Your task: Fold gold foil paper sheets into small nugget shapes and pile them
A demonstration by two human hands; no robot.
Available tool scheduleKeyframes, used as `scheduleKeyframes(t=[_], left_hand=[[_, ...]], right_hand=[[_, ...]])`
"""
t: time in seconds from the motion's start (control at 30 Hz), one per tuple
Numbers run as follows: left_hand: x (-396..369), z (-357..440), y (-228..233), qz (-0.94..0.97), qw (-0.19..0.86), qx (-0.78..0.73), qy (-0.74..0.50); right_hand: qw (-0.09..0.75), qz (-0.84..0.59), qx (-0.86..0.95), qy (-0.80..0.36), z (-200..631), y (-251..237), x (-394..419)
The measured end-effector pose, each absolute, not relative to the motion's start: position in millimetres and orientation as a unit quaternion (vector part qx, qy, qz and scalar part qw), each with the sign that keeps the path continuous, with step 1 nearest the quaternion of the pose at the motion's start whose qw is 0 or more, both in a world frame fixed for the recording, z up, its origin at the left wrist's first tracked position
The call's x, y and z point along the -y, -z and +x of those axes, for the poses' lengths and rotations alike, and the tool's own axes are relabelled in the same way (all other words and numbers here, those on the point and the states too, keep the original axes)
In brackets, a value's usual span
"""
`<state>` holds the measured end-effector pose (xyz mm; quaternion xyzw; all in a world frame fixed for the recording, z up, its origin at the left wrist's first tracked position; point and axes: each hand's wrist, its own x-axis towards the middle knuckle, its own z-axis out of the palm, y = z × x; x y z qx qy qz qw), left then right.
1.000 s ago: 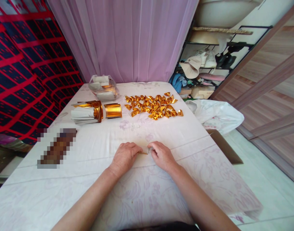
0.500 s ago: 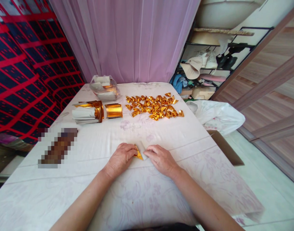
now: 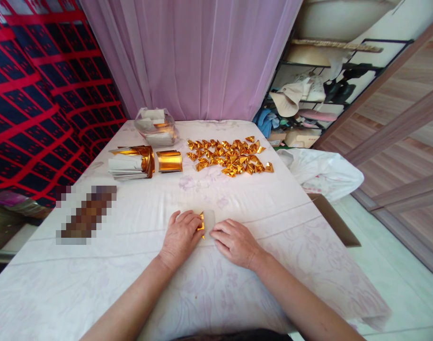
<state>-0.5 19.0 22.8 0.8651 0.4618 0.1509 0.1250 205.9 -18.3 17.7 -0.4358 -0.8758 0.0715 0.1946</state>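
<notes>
A sheet of gold foil paper [image 3: 209, 221] lies on the cloth-covered table between my hands, pale side up, with a gold folded part showing at its left. My left hand [image 3: 181, 233] presses that folded part down, its fingers curled over it. At the right edge of the sheet, my right hand [image 3: 234, 241] has its fingertips pinched together. Farther back is a spread of folded gold foil pieces [image 3: 239, 161]. Left of them are a small stack of gold foil sheets [image 3: 170, 161] and a larger fanned stack [image 3: 127, 166].
A clear plastic bag [image 3: 155, 127] with more paper stands at the back left of the table [image 3: 138, 279]. On the left side lies a blurred-out object [image 3: 88, 213]. A white plastic bag [image 3: 326, 173] and a shoe rack [image 3: 308, 94] are beyond the right edge.
The sheet has turned, so its gold folded part now runs more upright beside my left fingers. Both hands have shifted slightly. The camera view has moved a little.
</notes>
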Motion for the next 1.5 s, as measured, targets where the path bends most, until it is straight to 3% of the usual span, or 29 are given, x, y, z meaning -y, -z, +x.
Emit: scheduleKeyframes(t=[0.23, 0.4, 0.77, 1.07, 1.5], left_hand=[[-26.5, -6.4, -19.0, 0.86, 0.172, -0.452, -0.164], [-24.1, -8.6, -19.8, 0.861, 0.192, -0.447, -0.151], [-22.4, -9.7, -17.3, 0.846, 0.219, -0.456, -0.168], [-24.1, -12.9, -17.8, 0.847, 0.231, -0.449, -0.168], [-23.0, -15.5, -16.0, 0.861, 0.224, -0.431, -0.153]], right_hand=[[0.179, -0.403, 0.897, -0.022, 210.6, -14.8, 10.3], [0.212, -0.391, 0.895, 0.007, 205.8, -8.7, 8.1], [0.214, -0.399, 0.889, -0.068, 208.6, -16.9, 3.1], [0.2, -0.384, 0.901, -0.005, 201.5, -11.1, 3.1], [0.241, -0.414, 0.878, -0.017, 188.0, -4.7, -9.4]])
